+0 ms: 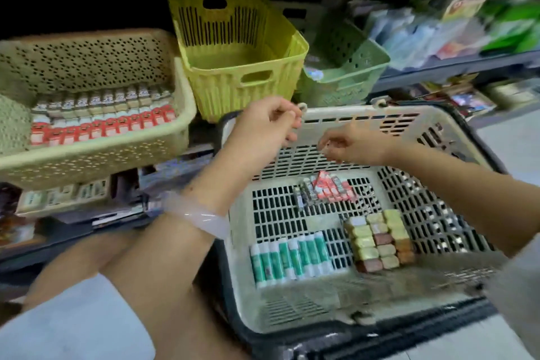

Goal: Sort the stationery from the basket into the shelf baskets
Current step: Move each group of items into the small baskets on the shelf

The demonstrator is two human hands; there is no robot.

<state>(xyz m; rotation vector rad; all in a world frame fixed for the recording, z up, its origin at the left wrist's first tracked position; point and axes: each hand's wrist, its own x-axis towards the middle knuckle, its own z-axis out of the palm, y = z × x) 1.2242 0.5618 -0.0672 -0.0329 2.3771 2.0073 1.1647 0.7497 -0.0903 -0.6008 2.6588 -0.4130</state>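
Note:
A grey slotted basket stands in front of me. Inside it lie a row of green-and-white glue sticks, a block of small yellow and brown boxes and a loose pile of red-and-white packs. My left hand hovers at the basket's far rim with its fingers curled. My right hand is just right of it, over the basket, fingers also curled. Blur hides whether either hand pinches something small. On the shelf are a beige basket with red-and-white bottles, a yellow basket and a green basket.
Clear plastic wrap hangs round my left wrist. The yellow basket shows nothing inside. Packaged goods fill the shelf at the right. Lower shelves at the left hold more boxed items. My knees are below the left arm.

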